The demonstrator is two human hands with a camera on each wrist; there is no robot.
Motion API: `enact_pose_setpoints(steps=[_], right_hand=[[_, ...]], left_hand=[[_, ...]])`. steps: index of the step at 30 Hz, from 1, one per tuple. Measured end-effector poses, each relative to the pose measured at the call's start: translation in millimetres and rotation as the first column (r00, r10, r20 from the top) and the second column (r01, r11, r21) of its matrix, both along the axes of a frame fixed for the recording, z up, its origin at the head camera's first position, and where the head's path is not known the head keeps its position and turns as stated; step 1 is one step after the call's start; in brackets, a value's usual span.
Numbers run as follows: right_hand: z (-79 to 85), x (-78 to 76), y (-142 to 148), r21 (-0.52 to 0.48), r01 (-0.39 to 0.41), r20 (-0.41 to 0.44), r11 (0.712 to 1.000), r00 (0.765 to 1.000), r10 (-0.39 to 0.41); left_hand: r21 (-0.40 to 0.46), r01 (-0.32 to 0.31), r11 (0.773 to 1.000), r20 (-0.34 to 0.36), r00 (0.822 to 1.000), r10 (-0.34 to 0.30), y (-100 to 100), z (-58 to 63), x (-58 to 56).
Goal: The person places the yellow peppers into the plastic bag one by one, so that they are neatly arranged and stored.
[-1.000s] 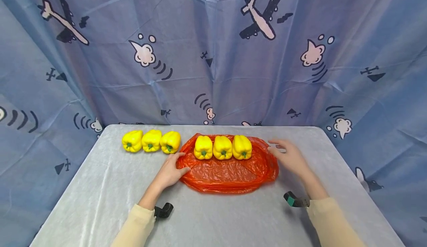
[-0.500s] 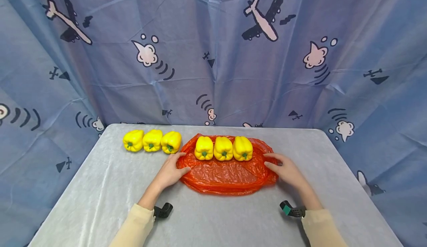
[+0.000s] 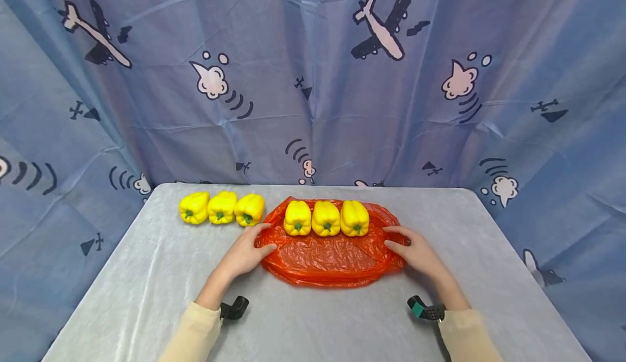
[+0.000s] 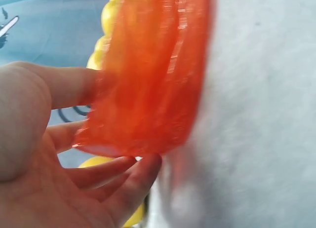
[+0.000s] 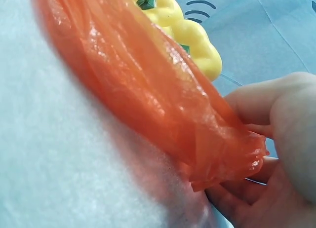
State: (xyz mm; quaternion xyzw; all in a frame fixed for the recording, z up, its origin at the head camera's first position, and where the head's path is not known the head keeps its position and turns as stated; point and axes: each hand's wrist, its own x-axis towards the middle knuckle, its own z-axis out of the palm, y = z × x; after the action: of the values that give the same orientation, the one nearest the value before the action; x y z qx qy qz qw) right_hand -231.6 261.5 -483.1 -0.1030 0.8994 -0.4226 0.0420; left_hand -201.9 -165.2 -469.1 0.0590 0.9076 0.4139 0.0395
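A red plastic bag lies spread wide on the table, its rim rolled into an oval. Three yellow bell peppers sit in a row at its far side, green stems toward me. My left hand grips the bag's left end; in the left wrist view its thumb passes behind the red film and its other fingers lie underneath. On the opposite end, my right hand holds the rim, with the thumb partly hidden by the film in the right wrist view.
Three more yellow bell peppers stand in a row at the table's back left, just left of the bag. A blue curtain printed with planes hangs behind the grey-white table.
My right hand has come in from the upper right and down onto the bag's right end, where it now holds the rim. The left hand stays at the left end; the peppers keep their places.
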Motion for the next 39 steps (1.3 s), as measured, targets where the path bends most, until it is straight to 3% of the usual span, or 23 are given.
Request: enact_pose_setpoints(steps=[7,14,22,30,34,39], right_hand=[[1.2,-0.5,-1,0.002,0.004,0.007,1.0,1.0,-0.004],[6.2,-1.1,-4,0.014,0.012,0.015,1.0,1.0,-0.012],[4.4,0.6,-4,0.024,0.008,-0.014,1.0,1.0,-0.008],[3.7,0.3,-7,0.041,0.008,-0.022,0.999,1.0,-0.007],[4.8,0.3,-7,0.042,0.007,-0.019,0.999,1.0,-0.006],[4.8,1.7,-5,0.038,0.006,-0.017,0.999,1.0,-0.006]], left_hand=[[-0.071,-0.005,0.997,-0.022,1.0,0.003,-5,19.0,4.5],[-0.044,-0.057,0.997,-0.121,0.991,0.051,-10,32.5,2.7],[-0.046,-0.131,0.99,-0.295,0.949,0.112,-16,40.8,-16.3],[-0.108,-0.166,0.98,-0.355,0.927,0.118,-29,43.7,-38.6],[-0.162,-0.166,0.973,-0.362,0.927,0.098,-33,42.2,-49.6],[-0.217,-0.158,0.963,-0.315,0.945,0.083,-34,36.9,-60.5]])
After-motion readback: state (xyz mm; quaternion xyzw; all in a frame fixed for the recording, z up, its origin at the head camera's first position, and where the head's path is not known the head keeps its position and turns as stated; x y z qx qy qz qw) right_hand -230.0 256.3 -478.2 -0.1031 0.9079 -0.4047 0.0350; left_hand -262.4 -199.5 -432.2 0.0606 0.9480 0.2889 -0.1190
